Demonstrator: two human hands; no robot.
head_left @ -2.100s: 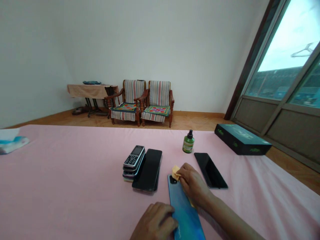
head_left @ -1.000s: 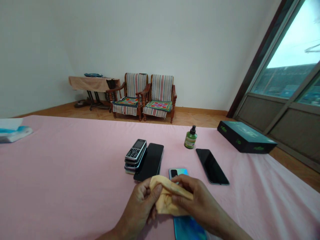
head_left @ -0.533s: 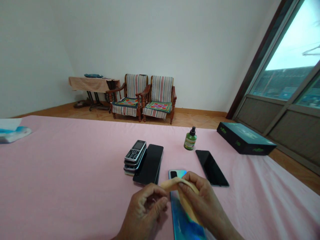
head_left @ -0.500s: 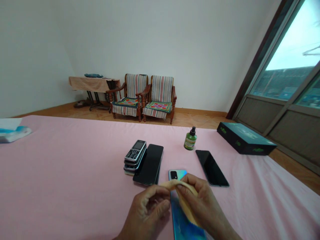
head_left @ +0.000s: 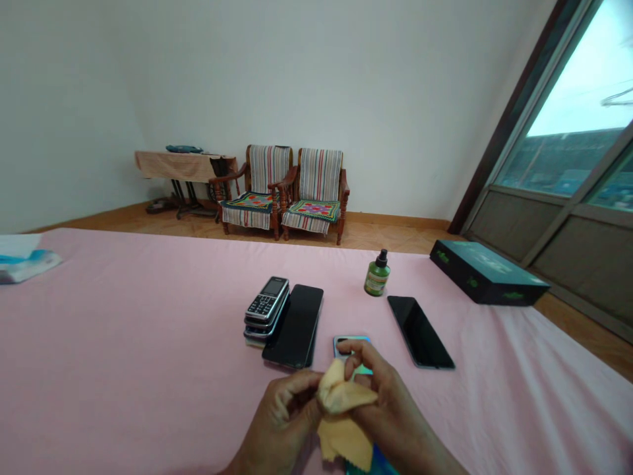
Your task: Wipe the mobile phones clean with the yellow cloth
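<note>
Yellow cleaning cloth (head_left: 343, 415) is bunched between my left hand (head_left: 281, 422) and right hand (head_left: 395, 415), both closed on it, held over the blue-backed phone (head_left: 361, 342) lying face down, camera showing.

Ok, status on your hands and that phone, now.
Yellow cloth gripped in left hand and right hand. Blue-backed smartphone back up on pink sheet, mostly covered by hands and cloth.

Window (head_left: 568, 72) daylight bright, blown white; soft shadow under hands (head_left: 284, 422); edges bowed.
</note>
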